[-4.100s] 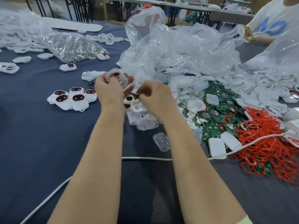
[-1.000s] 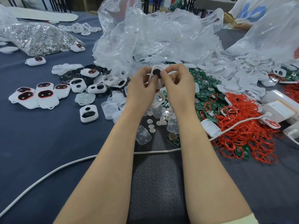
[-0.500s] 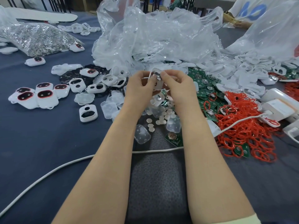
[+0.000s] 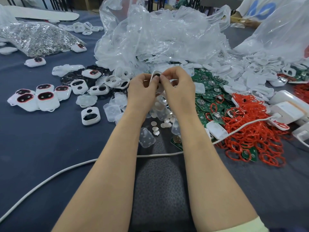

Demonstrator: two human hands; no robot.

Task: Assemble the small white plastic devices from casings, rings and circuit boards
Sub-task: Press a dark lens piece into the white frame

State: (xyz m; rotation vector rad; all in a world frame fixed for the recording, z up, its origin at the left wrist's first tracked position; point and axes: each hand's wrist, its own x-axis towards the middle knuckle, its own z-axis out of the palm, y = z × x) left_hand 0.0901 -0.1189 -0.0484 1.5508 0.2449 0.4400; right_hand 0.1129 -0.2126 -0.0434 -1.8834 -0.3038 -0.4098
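In front of the plastic bags point(image 4: 160, 36), my left hand point(image 4: 142, 91) and right hand point(image 4: 178, 87) together pinch a white casing point(image 4: 154, 74); light, rigid, probably slippery, best held by its rim.

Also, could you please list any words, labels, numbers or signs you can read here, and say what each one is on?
No text reads with certainty.
White shirt: large blue characters, cut off at the frame edge, unreadable.
Green circuit boards: markings too small to read.
White power adapter: no legible label.
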